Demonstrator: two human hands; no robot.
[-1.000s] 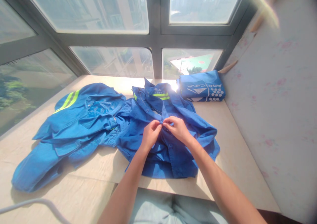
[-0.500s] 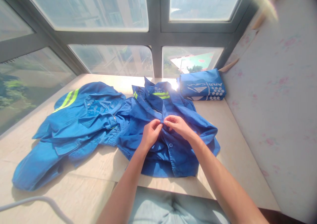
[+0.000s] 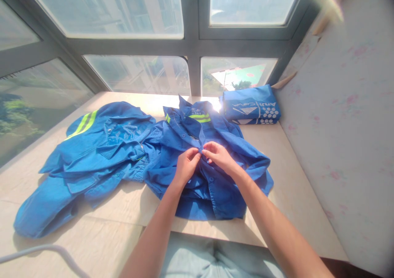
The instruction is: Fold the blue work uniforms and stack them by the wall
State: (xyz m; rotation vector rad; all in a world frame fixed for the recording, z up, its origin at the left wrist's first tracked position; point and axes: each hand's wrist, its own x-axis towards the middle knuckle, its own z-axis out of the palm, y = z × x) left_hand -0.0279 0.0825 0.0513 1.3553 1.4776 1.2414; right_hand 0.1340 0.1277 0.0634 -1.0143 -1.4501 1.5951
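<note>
A blue work jacket (image 3: 227, 196) with yellow-green stripes lies front up, its collar toward the window. At the middle of its front edge my left hand (image 3: 188, 163) pinches the cloth between thumb and fingers. My right hand (image 3: 217, 155) grips the same edge from the other side, fingertips almost meeting the left ones. Whatever button or buttonhole sits between the fingertips is hidden. Below the hands one button (image 3: 211, 180) shows on the front strip, and another button (image 3: 184, 135) shows above on the left side.
A second blue jacket (image 3: 89, 163) with striped sleeve lies at the left, touching the first. A folded blue bag (image 3: 250, 105) with white print rests at the back right. Window frames (image 3: 191, 44) close off the back, a papered wall (image 3: 344, 146) the right. A grey cable (image 3: 46, 248) crosses the front left.
Both hands stay at the same spot on the jacket's front edge, with only a slight shift of the fingers. The view has drifted a little.
</note>
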